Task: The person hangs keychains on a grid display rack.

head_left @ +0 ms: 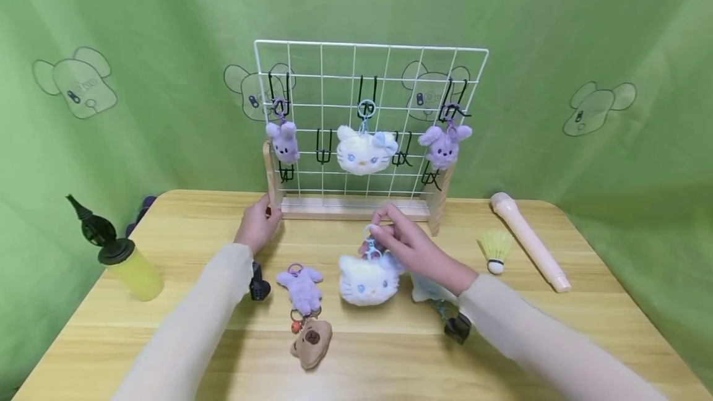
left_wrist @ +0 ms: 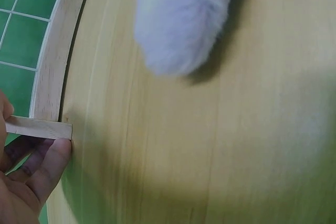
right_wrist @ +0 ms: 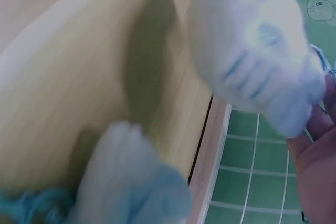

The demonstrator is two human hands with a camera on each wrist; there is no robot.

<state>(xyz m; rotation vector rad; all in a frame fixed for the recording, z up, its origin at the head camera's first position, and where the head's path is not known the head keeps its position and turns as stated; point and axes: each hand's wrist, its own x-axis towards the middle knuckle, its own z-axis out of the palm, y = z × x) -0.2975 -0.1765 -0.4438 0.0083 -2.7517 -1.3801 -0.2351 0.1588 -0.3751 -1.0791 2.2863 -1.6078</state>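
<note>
My left hand (head_left: 258,224) grips the left wooden foot of the rack's stand (head_left: 272,172); in the left wrist view the board's end (left_wrist: 39,126) sits between thumb and fingers. My right hand (head_left: 409,245) pinches the blue ring of a white cat plush keychain (head_left: 367,282), which hangs in front of the rack. In the right wrist view this plush (right_wrist: 252,40) fills the top. Another white and blue plush keychain (head_left: 427,289) lies under my right wrist, partly hidden. A purple plush keychain (head_left: 303,289) and a brown bear keychain (head_left: 312,344) lie between my arms.
The white wire grid (head_left: 338,93) carries several black hooks. A purple bunny plush (head_left: 284,144), a white cat plush (head_left: 364,152) and a purple plush (head_left: 444,146) hang there. A yellow bottle (head_left: 136,274) stands left; a shuttlecock (head_left: 495,249) and a pale microphone-shaped stick (head_left: 529,240) lie right.
</note>
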